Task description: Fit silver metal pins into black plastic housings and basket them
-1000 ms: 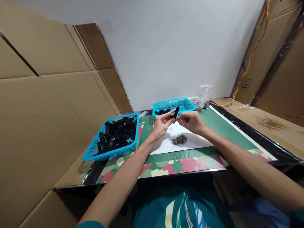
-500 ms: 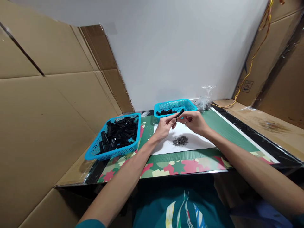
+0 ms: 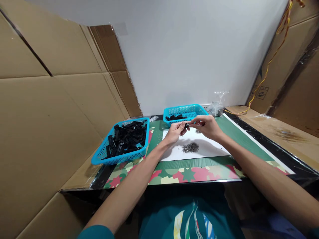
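Over the white sheet [image 3: 171, 152], my left hand [image 3: 175, 132] is closed on a small black part [image 3: 186, 125]. My right hand [image 3: 206, 126] is pinched close to the part's right side, with something thin and pale at its fingertips, too small to name. Below the hands, a pile of small dark metal pieces [image 3: 190, 147] lies on the sheet, and a smaller pile [image 3: 198, 131] shows by the right hand. A blue basket [image 3: 119, 159] full of black parts [image 3: 129, 134] stands at left. Behind the hands is another blue basket [image 3: 185, 109] with fewer black parts.
Clear plastic bags [image 3: 216, 108] stand at the back, right of the rear basket. Cardboard walls [image 3: 74, 109] rise on both sides and a white panel [image 3: 194, 53] at the back. A yellow twisted wire [image 3: 266, 71] hangs at right. The table has a green patterned cover [image 3: 249, 142].
The black part has turned from pointing up and right to lying low between my fingers. My right hand has shifted slightly right relative to my left. The whole view has shifted a little.
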Available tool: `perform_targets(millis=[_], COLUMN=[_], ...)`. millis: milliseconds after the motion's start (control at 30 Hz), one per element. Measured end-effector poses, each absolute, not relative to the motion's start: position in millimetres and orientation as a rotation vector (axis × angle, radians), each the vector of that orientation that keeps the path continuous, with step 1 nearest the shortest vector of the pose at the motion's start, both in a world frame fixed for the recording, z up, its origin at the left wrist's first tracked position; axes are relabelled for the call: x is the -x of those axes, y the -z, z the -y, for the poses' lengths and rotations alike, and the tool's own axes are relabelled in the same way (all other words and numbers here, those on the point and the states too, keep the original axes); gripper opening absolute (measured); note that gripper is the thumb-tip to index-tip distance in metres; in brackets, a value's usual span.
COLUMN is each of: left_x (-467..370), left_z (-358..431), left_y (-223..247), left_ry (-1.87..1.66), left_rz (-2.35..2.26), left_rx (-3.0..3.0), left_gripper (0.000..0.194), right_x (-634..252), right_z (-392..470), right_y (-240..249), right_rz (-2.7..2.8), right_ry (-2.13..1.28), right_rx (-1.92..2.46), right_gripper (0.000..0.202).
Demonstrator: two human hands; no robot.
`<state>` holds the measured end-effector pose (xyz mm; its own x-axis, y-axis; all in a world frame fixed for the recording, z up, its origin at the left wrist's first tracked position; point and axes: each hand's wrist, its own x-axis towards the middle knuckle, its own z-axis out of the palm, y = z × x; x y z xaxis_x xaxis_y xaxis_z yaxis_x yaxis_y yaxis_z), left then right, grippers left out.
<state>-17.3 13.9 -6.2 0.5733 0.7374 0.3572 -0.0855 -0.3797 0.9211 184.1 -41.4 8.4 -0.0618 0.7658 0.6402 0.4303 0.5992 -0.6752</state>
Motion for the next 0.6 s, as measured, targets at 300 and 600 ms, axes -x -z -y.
perform_targets(millis=[300, 600], left_x=[25.5, 26.8], left_z=[-6.3, 1.6], left_y=[6.2, 11.1], left_ry=[-1.138, -1.058], left_rz=[-0.83, -1.091], left_rx=[-2.21, -2.38], left_gripper=[0.037, 0.025], right_x=[-197.0, -199.3], right_z=[31.0, 28.6], right_y=[1.2, 1.9], right_rz=[1.79, 2.06], right_ry=[-0.377, -0.296], right_rx=[1.064, 1.08], right_gripper=[0.029, 0.029])
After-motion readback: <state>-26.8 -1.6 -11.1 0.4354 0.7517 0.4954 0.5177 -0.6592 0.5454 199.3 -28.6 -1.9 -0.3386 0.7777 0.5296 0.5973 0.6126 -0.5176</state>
